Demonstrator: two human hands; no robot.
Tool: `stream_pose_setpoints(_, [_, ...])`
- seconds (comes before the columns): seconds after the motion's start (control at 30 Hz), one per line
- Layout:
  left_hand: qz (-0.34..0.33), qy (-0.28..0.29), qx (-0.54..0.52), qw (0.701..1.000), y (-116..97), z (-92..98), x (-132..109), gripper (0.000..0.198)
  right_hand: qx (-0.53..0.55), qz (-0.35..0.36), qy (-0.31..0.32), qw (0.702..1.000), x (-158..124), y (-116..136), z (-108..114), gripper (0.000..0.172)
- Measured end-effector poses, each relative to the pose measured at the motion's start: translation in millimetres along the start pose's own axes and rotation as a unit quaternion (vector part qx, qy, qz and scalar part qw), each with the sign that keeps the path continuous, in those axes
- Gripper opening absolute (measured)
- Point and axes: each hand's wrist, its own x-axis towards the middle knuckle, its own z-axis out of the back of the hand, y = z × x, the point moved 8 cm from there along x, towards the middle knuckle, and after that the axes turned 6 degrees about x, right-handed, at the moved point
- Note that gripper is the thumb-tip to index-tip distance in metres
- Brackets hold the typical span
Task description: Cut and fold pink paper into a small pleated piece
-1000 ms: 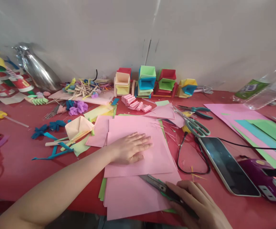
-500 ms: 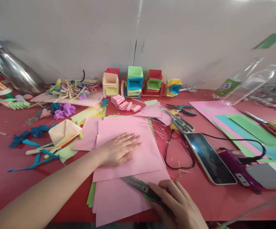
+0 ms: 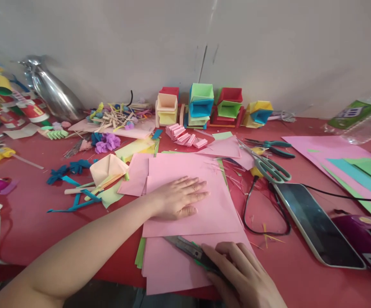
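My left hand (image 3: 180,199) lies flat, fingers stretched out, on the top sheet of pink paper (image 3: 185,167). More pink sheets (image 3: 175,267) stick out below it, with green paper (image 3: 140,252) under their left edge. In my right hand (image 3: 239,271) is a utility knife (image 3: 193,250) with a dark handle and green trim. Its blade points up and left, beside the lower edge of the top sheet. Whether the blade touches the paper, I cannot tell.
Right of the paper lie scissors (image 3: 270,169), pliers (image 3: 275,147), a phone (image 3: 320,224) and a purple power strip (image 3: 365,241). Folded paper boxes (image 3: 201,107) stand along the wall. To the left are blue paper strips (image 3: 76,203) and a metal jug (image 3: 55,92).
The view has turned left, so things appear shifted right and more of the table's left side shows. My left hand stays flat on the paper; the knife's blade remains near the sheet's lower edge.
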Motion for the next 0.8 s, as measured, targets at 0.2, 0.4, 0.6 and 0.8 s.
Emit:
stream_pose_setpoints(0.2, [-0.003,0.002,0.009,1.0,-0.7,0.8,0.4,0.057,0.012,0.02,-0.007,1.0,4.7,0.1,1.6,0.031])
stream_pose_setpoints(0.4, [-0.002,0.002,0.009,1.0,-1.3,2.3,0.0,0.058,0.02,0.016,0.007,1.0,6.2,-0.5,3.0,0.032])
stream_pose_setpoints(0.6, [-0.006,-0.007,0.006,1.0,-1.0,1.5,0.1,0.057,0.027,0.012,0.003,1.0,5.2,-0.5,2.1,0.03])
stream_pose_setpoints(0.8, [-0.005,-0.009,0.008,1.0,-1.2,2.5,-0.3,0.057,0.032,0.003,0.017,0.999,5.1,-1.0,-0.9,0.031])
